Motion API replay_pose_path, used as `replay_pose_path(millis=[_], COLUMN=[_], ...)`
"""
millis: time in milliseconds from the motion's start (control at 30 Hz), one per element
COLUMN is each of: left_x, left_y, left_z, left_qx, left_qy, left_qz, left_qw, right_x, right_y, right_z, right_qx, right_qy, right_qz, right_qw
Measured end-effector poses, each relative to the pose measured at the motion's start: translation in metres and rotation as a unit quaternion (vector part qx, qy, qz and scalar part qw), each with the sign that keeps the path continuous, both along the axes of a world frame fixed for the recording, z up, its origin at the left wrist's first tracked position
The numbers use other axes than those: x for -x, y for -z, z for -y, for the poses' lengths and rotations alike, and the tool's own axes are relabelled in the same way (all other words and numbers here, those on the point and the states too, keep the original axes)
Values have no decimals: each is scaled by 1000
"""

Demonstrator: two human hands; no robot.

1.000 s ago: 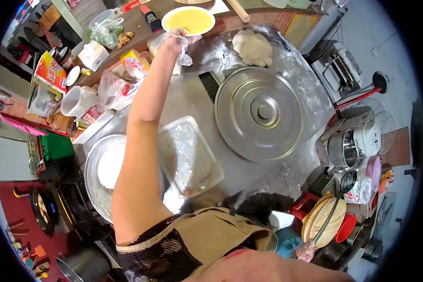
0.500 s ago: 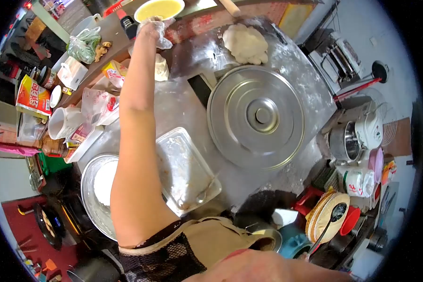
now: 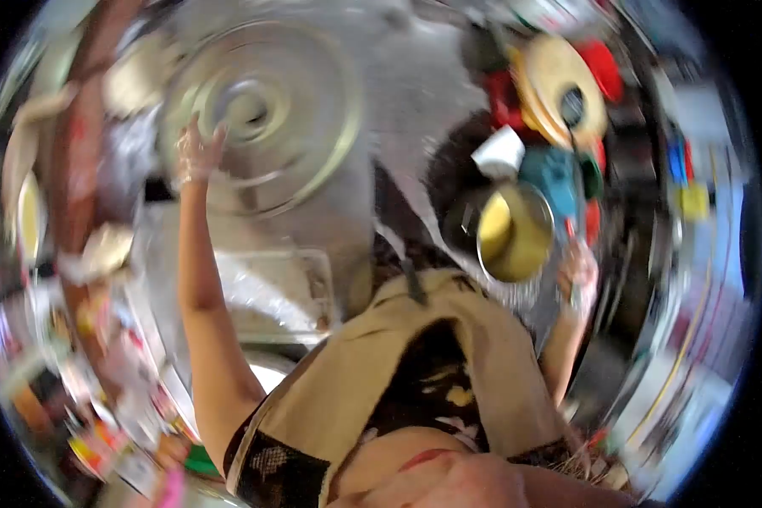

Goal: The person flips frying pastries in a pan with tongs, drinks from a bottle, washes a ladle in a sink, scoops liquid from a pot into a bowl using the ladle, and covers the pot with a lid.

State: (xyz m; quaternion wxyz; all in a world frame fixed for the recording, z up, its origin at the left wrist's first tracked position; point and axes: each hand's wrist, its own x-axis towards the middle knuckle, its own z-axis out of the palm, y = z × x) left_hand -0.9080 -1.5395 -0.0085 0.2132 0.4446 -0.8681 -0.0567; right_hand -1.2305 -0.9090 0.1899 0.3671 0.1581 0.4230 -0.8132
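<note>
My left hand [image 3: 199, 154], in a clear plastic glove, is over or against the big round metal lid [image 3: 313, 135], fingers apart and holding nothing visible. Motion blur hides whether it touches the metal. At the right, my right hand [image 3: 577, 269] is closed around the handle of a long ladle [image 3: 572, 106] with a dark bowl and some red on its handle. The ladle's bowl lies in front of round, pale, basket-like discs [image 3: 543, 72]. A metal pot [image 3: 515, 254] with yellow inside stands just left of my right hand.
A shallow metal tray [image 3: 271, 330] lies below the lid. Pale dough [image 3: 135, 80] sits left of the lid. Near the pot are a teal container [image 3: 548, 173] and a white piece [image 3: 499, 152]. A bowl of yellow liquid [image 3: 30, 220] stands far left.
The view has swung round to the right. My left hand has left the bowl of yellow liquid and is now at the lid. My right hand, with the ladle, has come fully into view.
</note>
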Motion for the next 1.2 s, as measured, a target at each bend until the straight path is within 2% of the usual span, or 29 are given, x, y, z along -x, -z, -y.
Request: replay_pose_path(millis=[67,100,133,200,233,300,333,400,467,533,567,600,633,667,733,767,800,833,867,933,1000,1133,1200], left_x=[73,91,101,110,103,103,106,106,117,119,121,137,154,157,173,181,181,191,205,233,263,313,338], left_y=[-24,-24,-21,4,29,61,64,58,17,-8,-28,-76,-111,-122,-145,-158,-149,-149,-145,-119,-74,25,71], left_z=[-54,-61,-54,-40,-17,10,13,15,5,1,-10,-47,-77,-86,-117,-151,-152,-181,-222,-304,-380,-508,-563], left_qx=[-57,-91,-122,-127,-80,-24,-22,56,-76,82,70,62,58,70,98,53,-86,-125,-145,-203,-264,-388,-408], left_qy=[-73,-42,-17,-94,-45,-37,-76,-47,-81,-17,4,26,28,30,83,38,143,143,130,111,106,115,152], left_qz=[110,123,138,166,235,233,168,146,149,68,46,25,53,66,-58,-44,-189,-222,-231,-248,-234,-165,-76], left_qw=[990,987,983,973,968,971,983,987,983,994,996,997,996,995,990,997,968,956,953,941,930,899,897], right_x=[-8,-12,-15,-30,-37,-53,-57,-66,-78,-82,-85,-84,-85,-85,-75,-67,-50,-32,-3,36,75,118,133], right_y=[6,4,5,12,17,27,75,79,114,129,140,155,173,191,232,257,286,324,328,384,424,522,556], right_z=[-30,-37,-51,-73,-77,-89,-137,-139,-171,-182,-193,-206,-222,-238,-264,-279,-290,-302,-300,-306,-309,-330,-337], right_qx=[13,-6,-44,-211,-335,-528,-578,-714,-748,-803,-798,-802,-796,-790,-770,-745,-732,-728,-703,-711,-674,-638,-602], right_qy=[-22,5,-7,15,19,4,-25,-87,-69,-92,-96,-103,-106,-106,-120,-124,-170,-216,-267,-270,-291,-290,-267], right_qz=[-40,-17,-10,-59,-75,-94,-125,-137,-124,-96,-106,-63,-59,-58,-43,-82,-55,-41,-20,-28,38,31,17], right_qw=[999,1000,999,976,939,844,806,681,649,580,586,585,593,602,626,651,657,649,659,649,678,713,753])
